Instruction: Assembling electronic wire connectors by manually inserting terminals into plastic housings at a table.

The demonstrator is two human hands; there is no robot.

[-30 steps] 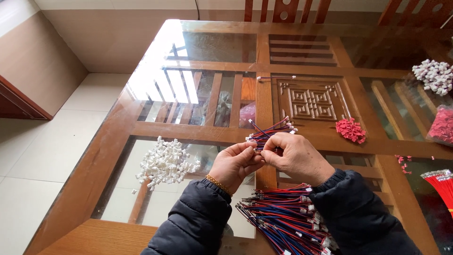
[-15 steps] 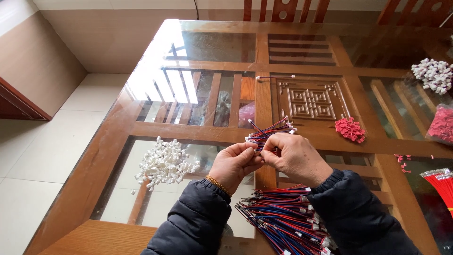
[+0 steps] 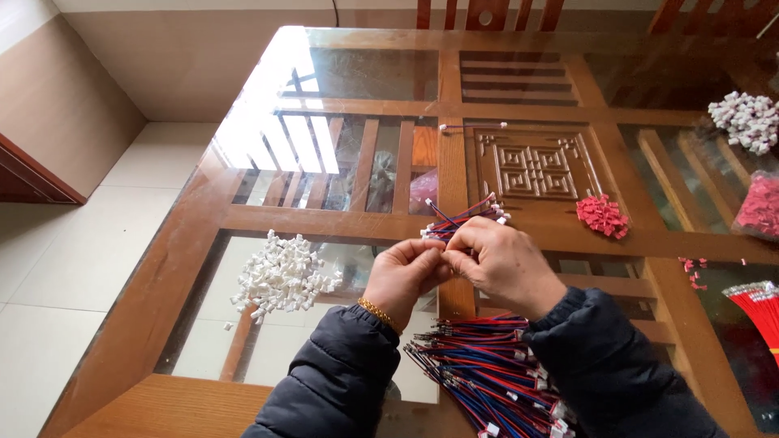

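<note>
Red and blue thin wires with small white plug ends [image 3: 464, 219], a small bundle too tightly packed to count, run with their long axis from lower left to upper right, the plug ends pointing up and away from the person across the glass-topped wooden counter [image 3: 519, 81]. The bundle sticks out just above the right hand [image 3: 497, 264], whose fingers are closed on it, while the left hand [image 3: 403, 274] pinches its near end, fingertips touching the right hand's. On the counter lie one heap of white plastic connector housings [image 3: 280, 277] left of the hands, one heap of small red housings [image 3: 602, 216] to the right, and one large pile of red and blue wires [image 3: 487, 377] between the sleeves.
</note>
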